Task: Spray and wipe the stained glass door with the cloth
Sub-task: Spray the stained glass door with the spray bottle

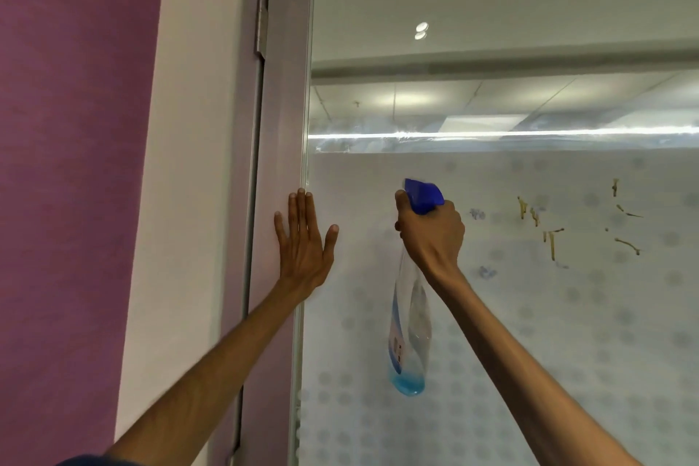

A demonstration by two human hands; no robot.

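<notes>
The glass door fills the right half of the view, frosted with grey dots below a clear band. Yellow-brown stains streak the glass at the right, with faint bluish spray marks to their left. My right hand grips the neck of a clear spray bottle with a blue trigger head and a little blue liquid at the bottom, held up close to the glass. My left hand lies flat, fingers spread, on the door frame. No cloth is in view.
A hinge sits on the frame's left edge at the top. A white wall strip and a purple wall stand to the left. Ceiling lights show through the clear upper glass.
</notes>
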